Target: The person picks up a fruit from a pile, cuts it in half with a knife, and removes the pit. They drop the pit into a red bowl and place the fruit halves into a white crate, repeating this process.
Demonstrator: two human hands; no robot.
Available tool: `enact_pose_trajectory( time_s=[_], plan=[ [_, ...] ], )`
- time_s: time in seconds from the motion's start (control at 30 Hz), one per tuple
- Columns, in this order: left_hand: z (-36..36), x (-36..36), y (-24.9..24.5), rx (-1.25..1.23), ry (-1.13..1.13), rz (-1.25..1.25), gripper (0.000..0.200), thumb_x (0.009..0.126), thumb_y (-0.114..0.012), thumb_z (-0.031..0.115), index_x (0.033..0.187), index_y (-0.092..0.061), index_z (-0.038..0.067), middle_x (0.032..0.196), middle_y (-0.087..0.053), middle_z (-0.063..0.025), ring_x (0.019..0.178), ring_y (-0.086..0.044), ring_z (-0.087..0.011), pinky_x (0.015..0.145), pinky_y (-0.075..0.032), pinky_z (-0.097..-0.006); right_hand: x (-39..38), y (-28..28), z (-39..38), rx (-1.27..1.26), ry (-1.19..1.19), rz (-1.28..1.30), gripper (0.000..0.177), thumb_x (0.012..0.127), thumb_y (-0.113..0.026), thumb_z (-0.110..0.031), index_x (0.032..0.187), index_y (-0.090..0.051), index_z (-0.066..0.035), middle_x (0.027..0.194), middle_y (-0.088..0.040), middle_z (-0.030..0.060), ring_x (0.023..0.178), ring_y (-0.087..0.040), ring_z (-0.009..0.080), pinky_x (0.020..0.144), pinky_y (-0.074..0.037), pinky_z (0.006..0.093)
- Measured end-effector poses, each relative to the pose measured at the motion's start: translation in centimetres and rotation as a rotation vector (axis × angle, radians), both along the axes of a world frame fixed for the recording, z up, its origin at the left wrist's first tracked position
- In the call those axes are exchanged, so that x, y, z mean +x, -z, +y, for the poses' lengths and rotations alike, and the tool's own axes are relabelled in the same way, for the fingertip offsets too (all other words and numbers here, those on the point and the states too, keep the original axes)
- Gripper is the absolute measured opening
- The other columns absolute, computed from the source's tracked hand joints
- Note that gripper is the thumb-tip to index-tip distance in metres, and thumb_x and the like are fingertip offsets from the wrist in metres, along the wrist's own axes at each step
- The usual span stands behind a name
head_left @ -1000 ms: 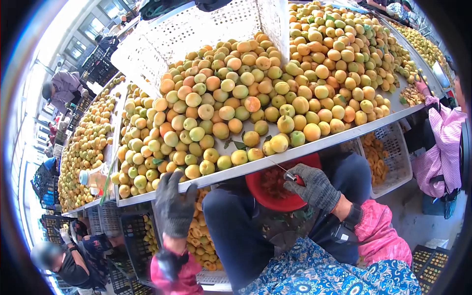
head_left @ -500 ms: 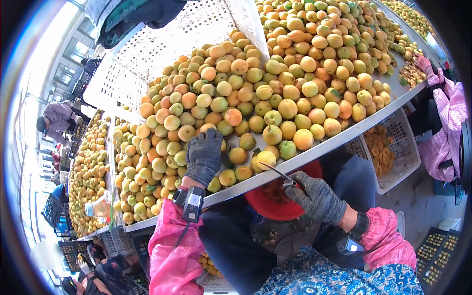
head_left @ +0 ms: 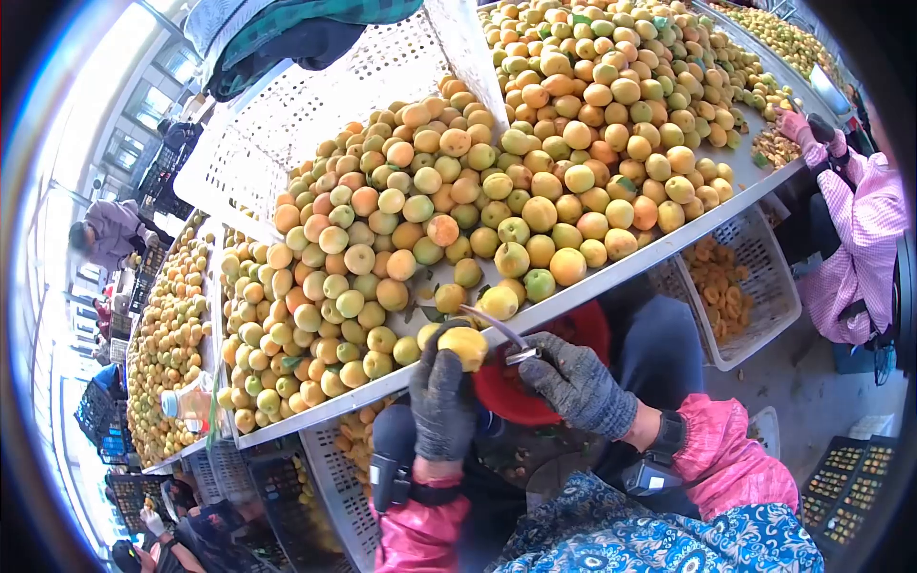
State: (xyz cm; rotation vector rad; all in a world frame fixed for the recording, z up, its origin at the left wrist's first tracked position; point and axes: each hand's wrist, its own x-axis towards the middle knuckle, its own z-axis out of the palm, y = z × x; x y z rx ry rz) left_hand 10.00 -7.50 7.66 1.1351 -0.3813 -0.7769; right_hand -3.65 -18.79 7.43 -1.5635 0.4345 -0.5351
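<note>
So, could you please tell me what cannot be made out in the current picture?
All in the head view:
- Handle of the knife: mostly hidden by the right hand.
- Underside of the held fruit: behind the left hand.
- Much of the red basin: hidden by the table edge and right hand.
</note>
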Motion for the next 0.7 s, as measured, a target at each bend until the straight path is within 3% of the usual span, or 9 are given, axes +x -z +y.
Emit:
enact_pose_trajectory(
  time_s=[0.03, 0.13, 0.17, 0.27, 0.37, 0.47, 0.6, 0.7],
  plan=[
    [0.0, -1.0, 0.3, 0.105, -0.016, -0.218, 0.051, 0.096, -0.053, 0.039, 0.123, -0.053, -0.005, 0.111, -0.061, -0.0091, 0.100, -0.058, -0.0166, 0.091, -0.046, -0.0301, -0.2, 0.2, 0.5, -0.023, -0.009, 0.021, 0.028, 0.093, -0.060, -0.019, 0.115, -0.059, -0.002, 0.084, -0.066, 0.0199, 0.076, -0.065, 0.0381, 0.062, -0.050, 0.0410],
    [0.1, -3.3, 1.6, 0.164, -0.145, -0.271, 0.047, 0.099, -0.046, 0.040, 0.115, -0.056, -0.003, 0.109, -0.061, -0.0139, 0.100, -0.060, -0.0239, 0.085, -0.050, -0.0352, -0.9, -0.6, 1.8, -0.097, 0.018, 0.073, 0.024, 0.093, -0.059, -0.018, 0.112, -0.059, -0.004, 0.082, -0.064, 0.0211, 0.078, -0.064, 0.0391, 0.063, -0.049, 0.0422],
    [0.0, -3.5, 1.1, 0.034, -0.123, -0.100, 0.048, 0.098, -0.048, 0.040, 0.119, -0.054, -0.004, 0.112, -0.060, -0.0138, 0.102, -0.059, -0.0238, 0.090, -0.048, -0.0363, -1.0, -1.0, 1.8, -0.077, 0.014, 0.050, 0.021, 0.094, -0.058, -0.018, 0.110, -0.058, -0.004, 0.082, -0.063, 0.0220, 0.079, -0.064, 0.0393, 0.062, -0.049, 0.0430],
    [0.6, -5.1, 1.1, -0.135, -0.121, 0.018, 0.051, 0.094, -0.056, 0.039, 0.124, -0.051, -0.002, 0.116, -0.059, -0.0135, 0.105, -0.058, -0.0247, 0.093, -0.046, -0.0381, -2.0, -1.3, 2.3, -0.136, 0.001, 0.047, 0.020, 0.094, -0.057, -0.017, 0.110, -0.058, -0.005, 0.083, -0.064, 0.0210, 0.078, -0.064, 0.0393, 0.062, -0.049, 0.0419],
    [0.8, -5.8, 0.3, -0.183, -0.116, 0.106, 0.057, 0.088, -0.065, 0.043, 0.118, -0.053, -0.004, 0.105, -0.059, -0.0073, 0.097, -0.057, -0.0167, 0.089, -0.046, -0.0312, -2.6, -1.6, 2.7, -0.010, -0.026, 0.023, 0.019, 0.095, -0.056, -0.017, 0.110, -0.058, -0.005, 0.081, -0.065, 0.0194, 0.078, -0.066, 0.0367, 0.062, -0.049, 0.0403],
    [1.1, -6.5, 0.2, -0.184, -0.132, 0.182, 0.057, 0.084, -0.070, 0.042, 0.116, -0.053, -0.003, 0.103, -0.059, -0.0081, 0.095, -0.058, -0.0182, 0.086, -0.047, -0.0319, -3.2, -2.7, 2.7, 0.054, -0.085, 0.116, 0.021, 0.096, -0.054, -0.016, 0.112, -0.057, -0.003, 0.083, -0.065, 0.0191, 0.079, -0.068, 0.0331, 0.064, -0.049, 0.0389],
    [0.8, -6.9, -0.3, -0.244, -0.120, 0.172, 0.057, 0.080, -0.074, 0.038, 0.114, -0.053, -0.003, 0.104, -0.060, -0.0112, 0.095, -0.058, -0.0200, 0.085, -0.048, -0.0330, -3.9, -1.8, 2.8, 0.089, -0.127, 0.131, 0.023, 0.097, -0.053, -0.016, 0.114, -0.056, -0.002, 0.085, -0.066, 0.0195, 0.082, -0.069, 0.0308, 0.066, -0.049, 0.0388],
    [0.8, -6.6, -0.6, -0.231, 0.006, 0.113, 0.053, 0.077, -0.076, 0.031, 0.111, -0.053, -0.003, 0.100, -0.062, -0.0159, 0.090, -0.061, -0.0214, 0.082, -0.049, -0.0326, -4.1, -1.1, 2.5, 0.053, -0.133, 0.011, 0.024, 0.096, -0.053, -0.017, 0.114, -0.055, -0.001, 0.085, -0.066, 0.0202, 0.083, -0.068, 0.0343, 0.067, -0.050, 0.0393]
  ],
)
